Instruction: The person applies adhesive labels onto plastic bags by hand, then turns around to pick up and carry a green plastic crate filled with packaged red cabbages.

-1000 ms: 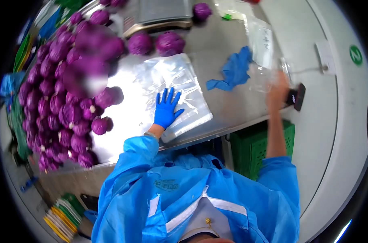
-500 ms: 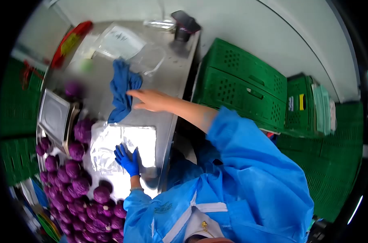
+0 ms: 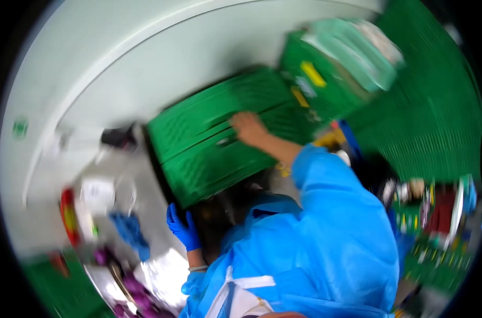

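My right hand [image 3: 249, 129], bare and smeared by motion, is over the green crates beside a handle slot. Whether its fingers touch the upper green crate [image 3: 196, 115] or curl into the slot, I cannot make out. Below that crate is another green crate [image 3: 214, 172]. My left hand [image 3: 182, 229], in a blue glove, is raised near the metal table's edge with thumb and fingers apart, holding nothing. On the table [image 3: 148, 204] a blue cloth [image 3: 129, 233] lies crumpled. Shiny clear plastic sheets [image 3: 166, 278] are near the left forearm.
Purple cabbages [image 3: 140, 294] and a scale [image 3: 105, 281] are at the lower left. A dark object [image 3: 119, 138] stands at the table's far end. Folded pale green bags [image 3: 357, 53] top a crate at the upper right. Shelves with mixed items [image 3: 437, 228] are at the right.
The view has swung right. My right hand has left the blue cloth and moved over to the green crates. My left hand has lifted off the plastic sheets toward the table's edge.
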Motion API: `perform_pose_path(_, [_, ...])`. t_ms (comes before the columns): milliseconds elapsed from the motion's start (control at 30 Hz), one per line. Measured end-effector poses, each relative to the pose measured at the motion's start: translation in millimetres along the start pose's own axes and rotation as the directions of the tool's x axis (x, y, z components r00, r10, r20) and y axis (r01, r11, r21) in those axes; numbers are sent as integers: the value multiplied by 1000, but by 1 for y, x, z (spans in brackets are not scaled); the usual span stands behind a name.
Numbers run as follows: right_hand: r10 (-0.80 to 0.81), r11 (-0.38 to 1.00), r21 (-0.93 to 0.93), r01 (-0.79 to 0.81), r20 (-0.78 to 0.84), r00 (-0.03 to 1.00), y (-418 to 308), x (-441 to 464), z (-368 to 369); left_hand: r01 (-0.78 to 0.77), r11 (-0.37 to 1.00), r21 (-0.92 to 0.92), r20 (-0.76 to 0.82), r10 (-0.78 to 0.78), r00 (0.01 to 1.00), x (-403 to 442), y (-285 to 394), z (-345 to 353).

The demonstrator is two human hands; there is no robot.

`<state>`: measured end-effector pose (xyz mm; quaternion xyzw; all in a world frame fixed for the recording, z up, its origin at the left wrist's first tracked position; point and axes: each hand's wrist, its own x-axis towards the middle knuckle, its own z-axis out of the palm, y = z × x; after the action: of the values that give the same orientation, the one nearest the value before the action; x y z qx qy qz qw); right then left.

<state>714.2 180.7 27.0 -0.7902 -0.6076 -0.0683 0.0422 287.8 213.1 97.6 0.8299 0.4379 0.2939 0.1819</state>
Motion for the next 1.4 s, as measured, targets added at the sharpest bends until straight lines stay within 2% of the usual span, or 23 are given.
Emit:
perform_pose_path(33, [31,989,145,-43,89,996,-17,-5,-33,-107,994,-1,127,106,986,21,18,20])
perform_pose_path(67, [-9,919,394,18,-24,1000,-26,-13,-31,-215,977,-6,249,209,946,37,37,39])
perform_pose_path(133, [19,794,603,76,-150,988,-49,-39,-44,-361,933,-2,446,324,835,61,54,73])
perform_pose_path(200, [-30,811,581,-68,157,987,-62,-92,-83,-528,840,124,559,380,737,74,52,103])
perform_pose_path(267, [2,826,557,-87,151,989,-73,-172,-82,-612,759,223,616,377,692,80,41,122])
perform_pose_path(367, [350,814,375,-444,294,890,-87,-331,-51,-722,608,329,619,438,652,80,18,135])
perform_pose_path(433, [697,474,113,-873,557,451,-115,-445,-59,-760,527,380,590,495,638,89,9,147])
perform_pose_path(467, [799,445,-105,-889,494,342,-142,-513,-41,-760,499,417,576,501,646,90,3,150])
perform_pose_path(500, [890,283,-253,-925,429,155,-172,-555,-70,-765,481,428,553,530,643,91,-5,151])
perform_pose_path(533, [882,126,-268,-955,471,-16,-198,-592,-90,-773,460,437,528,564,635,96,-4,152])
perform_pose_path(600, [738,-148,-286,-947,605,-299,-240,-631,-134,-712,461,530,636,339,693,92,29,136])
perform_pose_path(667, [650,-186,-267,-946,688,-322,-280,-662,-140,-704,466,535,661,287,693,92,39,131])
perform_pose_path(767, [617,-232,-2,-973,773,-148,-333,-699,-116,-721,530,445,659,351,665,98,29,138])
perform_pose_path(800, [636,-333,123,-935,762,-126,-341,-702,-129,-726,550,414,645,385,660,94,41,138])
perform_pose_path(933, [597,-458,192,-868,790,-140,-380,-776,-94,-786,541,299,682,455,573,10,106,173])
perform_pose_path(967, [580,-481,131,-867,790,-202,-384,-798,-99,-806,530,263,717,452,531,-21,123,183])
perform_pose_path(1067, [566,-494,29,-869,769,-296,-398,-892,-125,-871,481,104,878,367,307,-129,177,219])
perform_pose_path(1167, [587,-515,-17,-857,722,-367,-404,-992,-159,-870,460,-179,967,247,-69,-234,223,267])
perform_pose_path(1233, [635,-536,-10,-844,655,-410,-393,-1050,-195,-807,425,-410,912,221,-347,-295,248,315])
perform_pose_path(1300, [710,-557,48,-829,546,-446,-388,-1112,-215,-656,240,-715,696,329,-638,-358,283,382])
perform_pose_path(1333, [724,-558,77,-826,533,-439,-380,-1145,-214,-565,146,-812,569,411,-712,-388,305,412])
perform_pose_path(1367, [706,-573,67,-817,546,-451,-363,-1170,-232,-529,363,-767,639,503,-582,-434,351,400])
perform_pose_path(1400, [690,-587,62,-807,558,-460,-344,-1193,-250,-598,460,-656,754,386,-531,-479,441,344])
